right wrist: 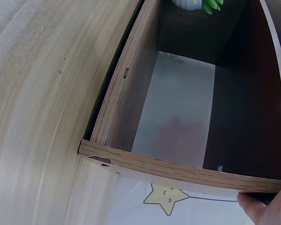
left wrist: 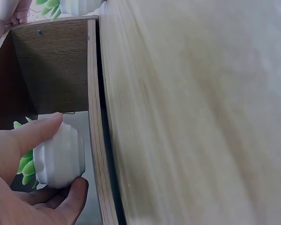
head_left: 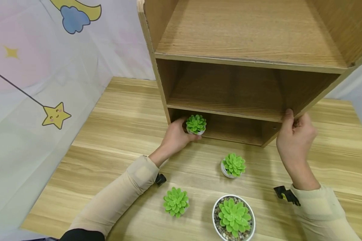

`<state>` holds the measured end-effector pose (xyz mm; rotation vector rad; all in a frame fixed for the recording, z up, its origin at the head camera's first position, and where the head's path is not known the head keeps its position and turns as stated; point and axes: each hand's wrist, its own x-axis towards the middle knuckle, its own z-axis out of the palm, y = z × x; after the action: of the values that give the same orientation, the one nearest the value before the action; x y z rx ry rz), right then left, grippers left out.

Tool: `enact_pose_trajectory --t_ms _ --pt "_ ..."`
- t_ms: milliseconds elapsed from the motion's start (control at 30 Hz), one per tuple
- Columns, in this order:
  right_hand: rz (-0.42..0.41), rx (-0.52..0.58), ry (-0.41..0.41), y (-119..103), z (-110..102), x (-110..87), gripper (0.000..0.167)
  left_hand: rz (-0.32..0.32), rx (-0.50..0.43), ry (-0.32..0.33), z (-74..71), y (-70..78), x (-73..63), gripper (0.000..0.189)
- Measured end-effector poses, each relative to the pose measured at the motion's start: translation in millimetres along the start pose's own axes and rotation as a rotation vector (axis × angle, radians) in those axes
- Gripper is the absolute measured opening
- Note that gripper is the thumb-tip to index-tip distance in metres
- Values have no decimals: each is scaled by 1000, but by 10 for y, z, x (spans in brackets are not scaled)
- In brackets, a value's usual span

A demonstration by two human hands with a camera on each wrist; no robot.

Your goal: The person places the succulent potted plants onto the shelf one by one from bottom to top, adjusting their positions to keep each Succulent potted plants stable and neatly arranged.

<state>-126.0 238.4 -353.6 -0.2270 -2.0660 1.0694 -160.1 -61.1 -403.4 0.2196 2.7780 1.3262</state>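
Observation:
My left hand (head_left: 175,136) holds a small potted succulent (head_left: 196,124) at the left of the bottom compartment of a wooden shelf unit (head_left: 250,31). In the left wrist view, thumb and fingers pinch its ribbed white pot (left wrist: 60,154), with the green leaves turned toward the palm side. The pot is inside the compartment's opening, above the bottom board (left wrist: 97,154); whether it touches that board I cannot tell. On the other side, my right hand (head_left: 295,144) grips the right side panel of the unit, its thumb over the front edge near the middle board.
Two small potted succulents (head_left: 233,165) (head_left: 176,202) stand on the wood-grain table (head_left: 108,147) before the unit. Nearer me is a larger succulent in a round white pot (head_left: 254,221) with pebbles. A printed cloth (head_left: 21,100) hangs at the left.

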Motion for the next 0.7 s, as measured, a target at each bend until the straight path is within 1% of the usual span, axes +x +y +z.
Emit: enact_pose_trajectory --t_ms 100,333,467,700 --pt "0 1 0 -8 2 1 21 -6 3 7 3 2 6 75" --pt "-4 -3 10 -19 5 3 21 -30 3 -5 16 5 21 77" --pt "-6 -5 12 -20 4 -1 21 -27 12 9 8 0 37 76" --pt "-3 -3 11 -26 3 -5 22 -26 21 10 9 1 59 74"
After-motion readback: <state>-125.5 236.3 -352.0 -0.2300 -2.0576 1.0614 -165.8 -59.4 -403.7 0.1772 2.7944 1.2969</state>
